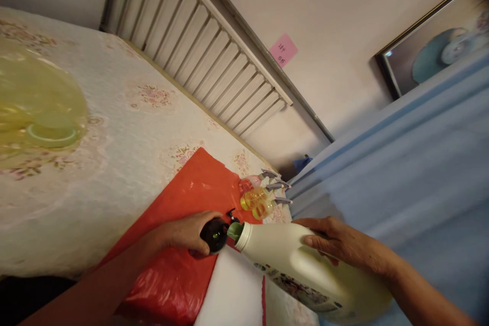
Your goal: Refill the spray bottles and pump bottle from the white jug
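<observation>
My right hand [336,242] is wrapped round a large pale green jug [298,260] with a printed label, tilted so that its uncapped mouth faces left. The green spout at that mouth reaches the small black bottle [214,236]. Around this bottle my left hand [194,234] is closed, holding it by its side. Whether liquid is flowing between the two cannot be made out. Just beyond them stand several small clear bottles [254,201] with grey tops, holding yellow and pink liquid. Below my left hand lies a shiny red sheet [179,198].
A large yellow translucent container [42,97] stands at the left on the flowered tablecloth [126,163]. A white block or board [231,290] lies beside the red sheet. Behind the table are a radiator [198,46], a pink note [283,51], a blue curtain [401,178] and a framed picture [439,46].
</observation>
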`<action>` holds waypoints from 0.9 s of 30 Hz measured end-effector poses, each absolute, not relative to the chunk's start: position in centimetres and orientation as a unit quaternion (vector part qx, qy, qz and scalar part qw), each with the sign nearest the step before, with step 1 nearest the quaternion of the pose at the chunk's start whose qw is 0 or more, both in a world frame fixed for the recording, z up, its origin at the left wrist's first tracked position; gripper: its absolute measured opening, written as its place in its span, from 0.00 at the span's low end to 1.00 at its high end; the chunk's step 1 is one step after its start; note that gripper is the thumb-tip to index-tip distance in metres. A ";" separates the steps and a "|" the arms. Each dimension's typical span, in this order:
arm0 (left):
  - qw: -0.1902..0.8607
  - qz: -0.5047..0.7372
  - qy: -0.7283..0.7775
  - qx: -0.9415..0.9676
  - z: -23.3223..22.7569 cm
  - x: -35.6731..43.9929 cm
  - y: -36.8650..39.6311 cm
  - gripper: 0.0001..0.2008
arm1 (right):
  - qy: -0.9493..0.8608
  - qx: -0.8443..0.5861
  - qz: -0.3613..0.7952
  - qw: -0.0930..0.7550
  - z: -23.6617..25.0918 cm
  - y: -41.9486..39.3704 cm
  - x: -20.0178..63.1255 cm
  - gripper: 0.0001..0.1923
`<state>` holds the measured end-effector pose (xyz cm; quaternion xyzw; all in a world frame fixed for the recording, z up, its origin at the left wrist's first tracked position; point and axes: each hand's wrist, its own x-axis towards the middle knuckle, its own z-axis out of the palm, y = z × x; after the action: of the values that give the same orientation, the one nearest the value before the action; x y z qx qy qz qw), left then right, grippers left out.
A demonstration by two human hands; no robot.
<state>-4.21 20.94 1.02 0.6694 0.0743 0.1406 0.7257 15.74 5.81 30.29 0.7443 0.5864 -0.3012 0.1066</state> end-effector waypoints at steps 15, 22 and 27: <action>0.724 0.144 0.072 0.671 0.9 -4.2 21.0 0.35 | 0.589 0.740 -0.309 0.104 30.5 6.0 15.2 0.30; 0.725 0.143 0.075 0.669 1.0 -4.2 21.0 0.35 | 0.584 0.748 -0.300 0.097 30.1 5.6 16.0 0.29; 0.708 0.158 0.081 0.683 1.1 -4.3 21.0 0.33 | 0.584 0.743 -0.324 0.049 28.9 4.5 16.6 0.27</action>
<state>-4.27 20.96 1.08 0.6833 0.0806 0.1579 0.7083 16.62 4.47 28.92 0.7428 0.5836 -0.3244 0.0488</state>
